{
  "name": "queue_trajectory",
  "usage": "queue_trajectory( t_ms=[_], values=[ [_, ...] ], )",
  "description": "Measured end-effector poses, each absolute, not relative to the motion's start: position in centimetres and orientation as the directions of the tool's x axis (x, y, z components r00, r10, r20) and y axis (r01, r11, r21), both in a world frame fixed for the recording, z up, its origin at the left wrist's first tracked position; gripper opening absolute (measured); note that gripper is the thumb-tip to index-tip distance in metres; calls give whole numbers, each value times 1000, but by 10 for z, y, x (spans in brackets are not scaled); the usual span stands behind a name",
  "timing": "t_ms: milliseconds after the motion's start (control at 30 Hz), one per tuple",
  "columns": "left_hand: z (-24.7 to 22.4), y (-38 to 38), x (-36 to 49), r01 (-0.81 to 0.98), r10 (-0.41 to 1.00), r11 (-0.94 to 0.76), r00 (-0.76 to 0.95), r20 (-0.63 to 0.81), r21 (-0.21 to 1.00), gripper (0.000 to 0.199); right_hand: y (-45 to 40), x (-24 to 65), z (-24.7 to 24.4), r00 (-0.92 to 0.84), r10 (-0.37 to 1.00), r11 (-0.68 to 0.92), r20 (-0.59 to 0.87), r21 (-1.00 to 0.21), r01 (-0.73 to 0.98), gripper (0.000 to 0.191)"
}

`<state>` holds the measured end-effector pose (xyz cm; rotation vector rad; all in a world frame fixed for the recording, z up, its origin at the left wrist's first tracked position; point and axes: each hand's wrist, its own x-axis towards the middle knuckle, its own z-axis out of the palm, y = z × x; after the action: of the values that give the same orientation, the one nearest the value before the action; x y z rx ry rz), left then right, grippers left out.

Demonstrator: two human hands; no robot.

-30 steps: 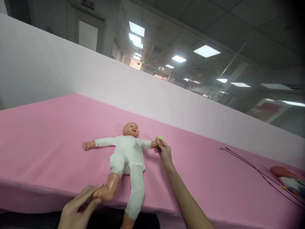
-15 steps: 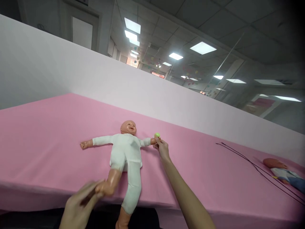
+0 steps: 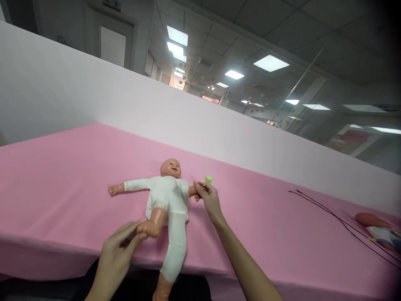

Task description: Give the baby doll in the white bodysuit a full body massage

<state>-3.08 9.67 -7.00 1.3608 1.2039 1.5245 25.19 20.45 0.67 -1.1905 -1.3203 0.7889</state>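
Note:
A baby doll (image 3: 169,194) in white clothing lies face up on the pink-covered table (image 3: 257,225). My left hand (image 3: 119,251) pinches the doll's foot on the left, and that leg is bent with its knee raised. The doll's other leg hangs over the front edge. With my right hand (image 3: 209,200) I hold the doll's hand on the right side, its arm partly bent. Just beyond those fingers is a small light-green round object (image 3: 208,179); whether they touch it is unclear.
Two thin black cords (image 3: 332,213) lie across the table's right part. Near them at the far right is a second doll (image 3: 372,221). A low white wall (image 3: 194,125) runs along the table's back edge.
My left hand has moved up and right with the doll's foot, bending the leg more. My right hand has shifted slightly left with the doll's hand, away from the green object.

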Motion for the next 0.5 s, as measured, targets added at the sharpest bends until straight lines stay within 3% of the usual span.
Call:
queue_trajectory(
  t_ms=[100,200,400,500],
  values=[
    [-60,145,-9,-13,937,-319,-156,313,948,41,196,224,-4,-17,958,277,287,-906,319,44],
    [-60,169,0,-112,944,-317,-127,303,942,44,200,222,-12,4,961,263,277,-919,294,47],
    [-83,100,-44,5,962,-217,-170,214,976,46,230,296,-9,396,889,209,229,-973,94,53],
    [-118,44,-59,14,966,-113,-234,113,994,50,241,330,-30,556,826,115,92,-993,-5,48]
  ],
)
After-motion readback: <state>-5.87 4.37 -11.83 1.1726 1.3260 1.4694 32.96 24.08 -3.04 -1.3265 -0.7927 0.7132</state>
